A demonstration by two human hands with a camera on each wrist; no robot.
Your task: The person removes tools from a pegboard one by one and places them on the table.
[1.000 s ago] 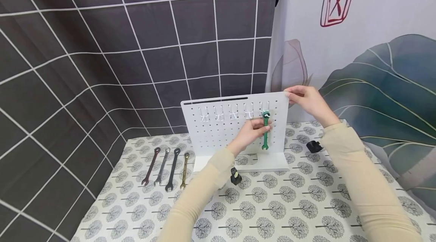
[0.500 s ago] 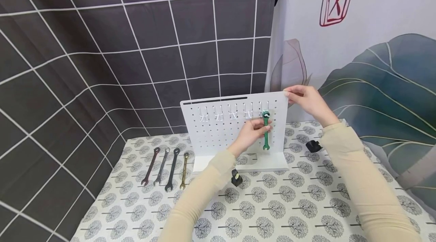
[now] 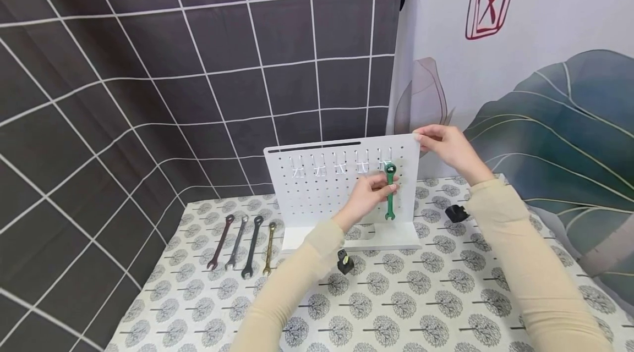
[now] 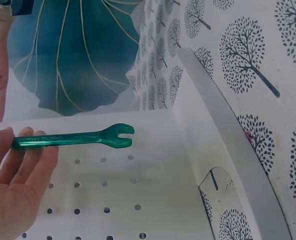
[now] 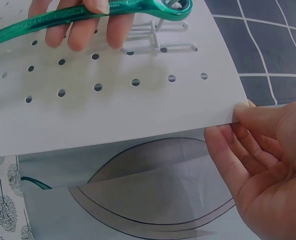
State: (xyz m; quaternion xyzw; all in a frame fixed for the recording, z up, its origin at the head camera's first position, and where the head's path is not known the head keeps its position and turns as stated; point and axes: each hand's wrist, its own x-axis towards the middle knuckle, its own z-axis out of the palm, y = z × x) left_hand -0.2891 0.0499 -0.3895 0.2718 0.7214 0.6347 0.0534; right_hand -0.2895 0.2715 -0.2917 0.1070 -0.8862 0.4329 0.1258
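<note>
My left hand [image 3: 369, 196] pinches a green combination wrench [image 3: 390, 192] by its shank, in front of the white pegboard [image 3: 342, 198]. The wrench hangs upright, its ring end up near the rightmost wire hook [image 3: 384, 157] and its open end down. In the left wrist view the open jaw of the green wrench [image 4: 119, 136] stands clear of the board. With thumb and fingers my right hand [image 3: 448, 148] grips the board's upper right corner, seen close in the right wrist view beside the white hooks [image 5: 155, 37]. Whether the ring touches the hook is unclear.
Left of the board several wrenches lie side by side on the tree-print tablecloth [image 3: 386, 308]: a dark red one [image 3: 221, 242], a silver one [image 3: 236, 243], a black one [image 3: 252, 247] and a brass-coloured one [image 3: 269, 249]. More wire hooks [image 3: 319, 165] line the board's upper part.
My left hand and the green wrench have shifted slightly right, away from directly over the rightmost hook. My right hand keeps its grip on the board corner.
</note>
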